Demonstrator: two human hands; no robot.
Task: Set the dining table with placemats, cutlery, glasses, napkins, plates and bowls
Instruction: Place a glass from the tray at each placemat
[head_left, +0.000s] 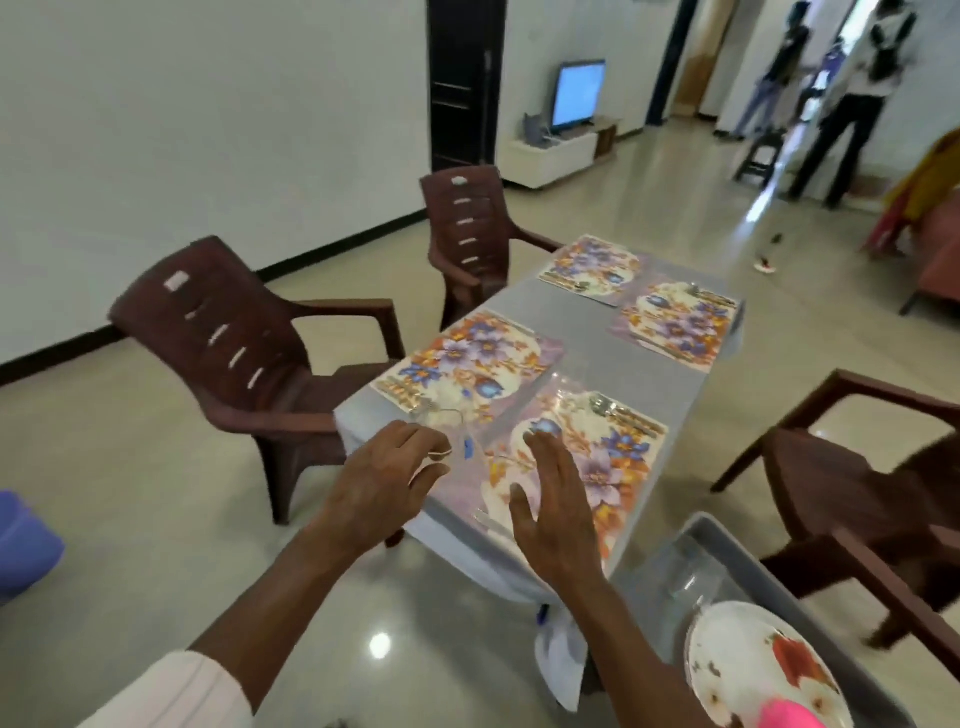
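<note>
Setting out glasses now, judging by the layout. Stand the glass (451, 434) upright at the near corner of the near left placemat (467, 358), just beside the cutlery (402, 392) there, base flat and kept in from the edge of the table (587, 332).

Left hand (387, 470) curled close against the glass, fingertips at its side. Impossible to tell through the blur between gripping and letting go. Right hand (553, 501) flat and slack, fingers straight, holding nothing, hovering over the near right placemat (613, 457).

Let go only once settled. Then reach to the grey tray (727, 535) at the lower right, for one of what look like more glasses (685, 577) lying there.

Glass clear and thin-walled, nearly lost against the print, with a small blue label. Likely slippery and quick to tip, so grip low and set down gently.

Placemats rectangular, glossy, printed with purple and orange flowers, probably slick on the smooth grey tabletop. Cutlery of shiny metal with patterned handles, laid along one edge of each of the four mats.

Plate (753, 670) round, white, flowered, resting on the tray. Chairs (249, 343) of brown moulded plastic with slotted backs.
</note>
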